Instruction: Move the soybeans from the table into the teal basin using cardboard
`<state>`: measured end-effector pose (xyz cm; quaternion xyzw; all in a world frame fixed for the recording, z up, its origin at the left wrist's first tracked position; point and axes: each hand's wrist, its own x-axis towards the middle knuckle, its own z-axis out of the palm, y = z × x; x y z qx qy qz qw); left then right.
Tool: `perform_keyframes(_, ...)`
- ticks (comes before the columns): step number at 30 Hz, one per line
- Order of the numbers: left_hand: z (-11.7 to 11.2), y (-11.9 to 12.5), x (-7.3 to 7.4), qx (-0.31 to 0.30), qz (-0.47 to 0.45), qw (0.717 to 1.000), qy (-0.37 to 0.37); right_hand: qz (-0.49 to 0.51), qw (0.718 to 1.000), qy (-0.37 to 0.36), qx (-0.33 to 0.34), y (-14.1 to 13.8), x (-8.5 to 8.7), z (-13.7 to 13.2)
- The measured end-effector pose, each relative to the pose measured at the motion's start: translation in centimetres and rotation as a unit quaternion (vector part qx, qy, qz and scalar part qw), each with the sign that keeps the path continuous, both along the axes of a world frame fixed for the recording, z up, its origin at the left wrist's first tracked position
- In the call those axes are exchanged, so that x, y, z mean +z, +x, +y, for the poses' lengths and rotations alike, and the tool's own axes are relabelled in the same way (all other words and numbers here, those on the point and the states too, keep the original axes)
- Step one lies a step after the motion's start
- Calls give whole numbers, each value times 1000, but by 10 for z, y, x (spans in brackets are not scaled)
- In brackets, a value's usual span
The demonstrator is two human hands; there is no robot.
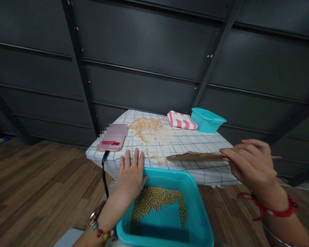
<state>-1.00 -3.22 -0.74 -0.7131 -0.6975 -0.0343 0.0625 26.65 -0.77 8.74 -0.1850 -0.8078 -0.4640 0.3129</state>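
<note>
Phone (113, 138): display pixelated, unreadable. Basin (203, 209): far-left rim covered by left hand (131, 175), near rim cut by lower edge. Cardboard (195, 156): section hidden by right hand (251, 164).

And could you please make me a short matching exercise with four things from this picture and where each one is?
Things
1. Striped cloth
2. Phone
3. Cardboard piece
4. Large teal tub

Places
A. Held in the right hand
B. At the near edge of the table, with round beans inside
C. On the table, beside the small teal box
D. On the table, at the picture's left, with a black cable at its near end

Right pairs: 1-C, 2-D, 3-A, 4-B
</note>
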Motion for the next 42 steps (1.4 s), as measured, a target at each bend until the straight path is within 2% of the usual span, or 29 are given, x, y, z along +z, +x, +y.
perform_keyframes(8, -1, 0, 1, -1, 5, 1000, 3, 12, 999, -29, 28, -3, 1, -3)
perform_keyframes(16, 2, -1, 0, -1, 7, 1000, -1, 10, 999, -41, 28, -2, 1, -6)
perform_keyframes(23, 4, -1, -3, -1, 13, 1000, 6, 12, 998, -37, 40, 1, 3, -9)
perform_keyframes(28, 3, -2, -4, -3, 16, 1000, 9, 18, 1000, -9, 24, 0, 2, -8)
perform_keyframes(38, 3, -1, -2, -3, 1, 1000, 0, 15, 999, -47, 24, -2, 2, -12)
perform_keyframes(42, 4, -1, -4, -1, -1, 1000, 6, 14, 999, -38, 34, 1, 2, -12)
